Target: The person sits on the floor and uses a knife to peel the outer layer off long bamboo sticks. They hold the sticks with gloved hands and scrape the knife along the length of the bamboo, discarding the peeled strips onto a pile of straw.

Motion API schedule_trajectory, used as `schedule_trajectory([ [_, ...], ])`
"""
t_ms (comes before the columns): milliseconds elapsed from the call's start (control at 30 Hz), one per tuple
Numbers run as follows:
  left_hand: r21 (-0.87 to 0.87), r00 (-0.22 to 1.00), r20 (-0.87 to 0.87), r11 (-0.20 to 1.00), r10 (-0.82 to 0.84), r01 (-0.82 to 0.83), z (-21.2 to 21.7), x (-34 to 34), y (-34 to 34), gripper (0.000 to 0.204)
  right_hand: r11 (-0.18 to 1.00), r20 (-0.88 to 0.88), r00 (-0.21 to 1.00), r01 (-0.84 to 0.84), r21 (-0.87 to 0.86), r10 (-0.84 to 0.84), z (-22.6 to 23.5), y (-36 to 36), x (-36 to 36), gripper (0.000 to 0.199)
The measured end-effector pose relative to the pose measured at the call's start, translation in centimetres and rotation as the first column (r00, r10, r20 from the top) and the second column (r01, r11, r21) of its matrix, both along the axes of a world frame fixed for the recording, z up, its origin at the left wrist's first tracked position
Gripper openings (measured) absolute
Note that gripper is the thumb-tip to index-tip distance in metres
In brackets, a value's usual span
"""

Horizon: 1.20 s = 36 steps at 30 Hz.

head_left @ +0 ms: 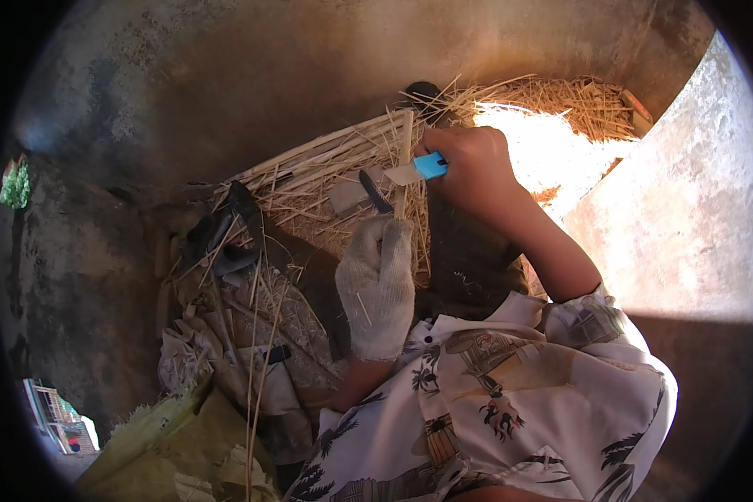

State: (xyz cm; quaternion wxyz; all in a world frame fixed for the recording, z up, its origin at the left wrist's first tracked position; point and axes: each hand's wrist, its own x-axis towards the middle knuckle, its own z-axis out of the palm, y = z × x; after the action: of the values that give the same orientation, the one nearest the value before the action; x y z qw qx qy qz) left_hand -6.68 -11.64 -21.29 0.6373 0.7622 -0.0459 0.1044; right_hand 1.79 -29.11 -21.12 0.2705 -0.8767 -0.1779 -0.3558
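Observation:
My left hand (378, 280), in a pale knitted glove, is closed around the lower end of a thin bamboo-like strip (402, 199). The strip stands nearly upright in front of me, its top leaning slightly away. My bare right hand (477, 166) is closed on a knife with a bright blue handle (431, 166). Its broad blade (403, 174) points left and lies across the strip, seemingly against it. Just beyond the gloved fingers is a short dark curved piece (375, 192), whose kind I cannot make out. A pale block (348, 199) sits left of it.
Long pale strips (326, 146) and shavings are heaped between my legs and against the far wall (309, 67). More shavings (586, 100) lie at the far right beside a sunlit patch. Crumpled sacking (171, 439) and scraps lie at the near left.

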Motion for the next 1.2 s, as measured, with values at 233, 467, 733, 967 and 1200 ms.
schedule_trajectory([
  [233, 0.23, 0.992, 0.094, 0.971, -0.084, 0.06, 1.4, -5.2, -2.4, 0.015, 0.716, 0.043, 0.731, 0.651, 0.253, -0.681, 3.7, -6.9, 8.4, 0.025],
  [467, 0.285, 0.998, 0.068, 0.959, -0.008, -0.012, 3.0, -0.8, -1.7, 0.014, 0.899, -0.029, 0.996, 0.09, 0.43, -0.086, 4.0, -3.2, 3.7, 0.037],
  [733, 0.236, 0.998, 0.054, 0.971, 0.022, -0.034, 1.7, -0.1, -0.9, 0.02, 0.987, -0.052, 0.998, 0.046, 0.152, -0.038, 0.4, -1.0, 0.5, 0.013],
  [967, 0.438, 0.964, 0.261, 0.884, 0.05, -0.165, 1.1, -0.7, -2.2, 0.013, 0.993, 0.161, 0.98, 0.117, -0.006, -0.114, 1.0, -1.8, 1.1, 0.01],
  [1200, 0.41, 0.922, 0.201, 0.883, -0.332, 0.228, -0.9, -2.8, -2.1, 0.012, 0.692, -0.024, 0.766, 0.592, 0.414, -0.642, 6.9, -10.6, 8.5, 0.037],
])
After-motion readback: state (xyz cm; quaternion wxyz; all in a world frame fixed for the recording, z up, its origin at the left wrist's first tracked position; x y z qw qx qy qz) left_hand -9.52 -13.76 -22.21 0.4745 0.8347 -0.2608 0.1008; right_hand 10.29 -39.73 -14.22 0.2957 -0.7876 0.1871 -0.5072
